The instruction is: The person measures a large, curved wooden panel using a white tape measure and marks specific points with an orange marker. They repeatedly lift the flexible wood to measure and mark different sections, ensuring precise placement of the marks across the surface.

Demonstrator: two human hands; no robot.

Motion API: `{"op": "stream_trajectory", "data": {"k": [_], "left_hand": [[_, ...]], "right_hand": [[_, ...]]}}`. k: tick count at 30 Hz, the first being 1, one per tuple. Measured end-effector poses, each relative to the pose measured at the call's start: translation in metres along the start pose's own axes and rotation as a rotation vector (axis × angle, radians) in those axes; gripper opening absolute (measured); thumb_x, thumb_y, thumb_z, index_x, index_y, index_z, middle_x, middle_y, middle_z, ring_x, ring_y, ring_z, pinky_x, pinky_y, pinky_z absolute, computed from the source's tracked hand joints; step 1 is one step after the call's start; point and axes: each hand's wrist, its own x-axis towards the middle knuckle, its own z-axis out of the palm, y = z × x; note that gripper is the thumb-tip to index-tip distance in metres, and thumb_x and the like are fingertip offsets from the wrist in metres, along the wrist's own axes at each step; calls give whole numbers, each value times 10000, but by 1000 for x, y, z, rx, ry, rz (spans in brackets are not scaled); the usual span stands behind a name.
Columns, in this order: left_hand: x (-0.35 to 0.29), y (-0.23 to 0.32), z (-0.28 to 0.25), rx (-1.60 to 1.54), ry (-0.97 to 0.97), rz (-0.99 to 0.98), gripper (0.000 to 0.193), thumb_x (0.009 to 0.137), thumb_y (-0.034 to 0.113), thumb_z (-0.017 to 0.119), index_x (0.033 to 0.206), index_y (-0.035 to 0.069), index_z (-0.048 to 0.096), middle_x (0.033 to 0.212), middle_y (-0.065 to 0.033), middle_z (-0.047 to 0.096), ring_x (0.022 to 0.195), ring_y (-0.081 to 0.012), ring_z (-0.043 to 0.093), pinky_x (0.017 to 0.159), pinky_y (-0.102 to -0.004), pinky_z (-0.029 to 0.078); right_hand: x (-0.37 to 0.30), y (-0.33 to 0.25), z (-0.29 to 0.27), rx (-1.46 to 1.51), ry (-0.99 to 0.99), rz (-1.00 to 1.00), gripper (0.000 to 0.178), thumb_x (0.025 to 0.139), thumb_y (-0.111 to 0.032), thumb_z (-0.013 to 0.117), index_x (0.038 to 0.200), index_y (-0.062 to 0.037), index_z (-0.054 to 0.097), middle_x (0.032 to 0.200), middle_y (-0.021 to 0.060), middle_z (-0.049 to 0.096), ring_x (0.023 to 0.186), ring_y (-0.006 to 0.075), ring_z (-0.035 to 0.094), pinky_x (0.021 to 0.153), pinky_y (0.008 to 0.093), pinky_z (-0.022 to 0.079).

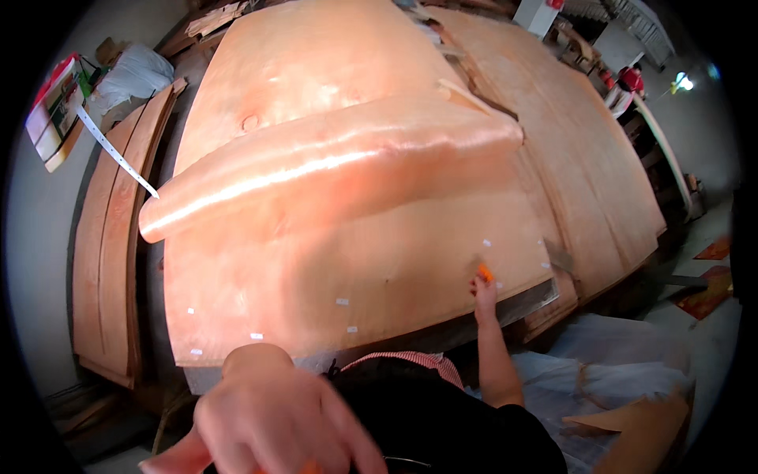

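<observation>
A large thin sheet of wood veneer [426,276] lies on the stack in front of me, with several small white tape pieces on it near its close edge. My right hand [482,291] is over the sheet's near right part, fingers drawn together. A small bright orange thing [485,273] shows at its fingertips; its kind is unclear. Close to the camera at the lower left, my left hand [276,419] is raised, its back up and fingers curled toward me. A bit of orange shows under those fingers, whose tips are cut off by the lower edge.
Across the sheet lies a long rolled veneer [332,158]. More veneer sheets [568,150] are stacked at the right, and narrow boards [118,237] at the left. Clear plastic wrapping [616,371] covers something at the lower right. A person in red [630,79] is at the far right.
</observation>
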Motion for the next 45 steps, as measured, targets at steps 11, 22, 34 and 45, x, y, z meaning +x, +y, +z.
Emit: {"op": "stream_trajectory", "data": {"k": [11, 22, 34, 45], "left_hand": [[-302, -21, -229, 1968, 691, -1496, 673, 822, 486, 527, 1302, 50, 348, 1338, -179, 352, 1184, -316, 404, 947, -410, 338], [-352, 9, -193, 2144, 504, -1757, 646, 843, 474, 465, 1313, 46, 350, 1369, -137, 329, 1270, -268, 277, 1040, -478, 170], [-377, 89, -168, 2666, 635, -1499, 657, 826, 473, 497, 1296, 29, 376, 1122, -186, 505, 1011, -338, 475, 895, -458, 357], [-408, 54, -123, 2433, 890, -1311, 336, 806, 327, 578, 941, 20, 560, 838, -135, 539, 811, -310, 513, 723, -423, 405]], "right_hand": [[-50, 37, -31, -383, -128, -98, 296, 857, -72, 516, 1154, -58, 521, 963, 33, 589, 734, 106, 578, 589, 217, 446], [-48, 56, -17, -621, -265, -217, 313, 836, -91, 526, 1141, -23, 530, 1011, 111, 596, 789, 152, 607, 703, 277, 479], [-58, 16, 28, -865, -414, -252, 352, 786, -79, 561, 1134, -30, 540, 1016, 106, 594, 695, 144, 558, 692, 260, 471], [-72, 23, 29, -860, -452, -333, 288, 821, -144, 547, 1092, -50, 572, 923, 124, 622, 807, 209, 615, 719, 304, 474]]}}
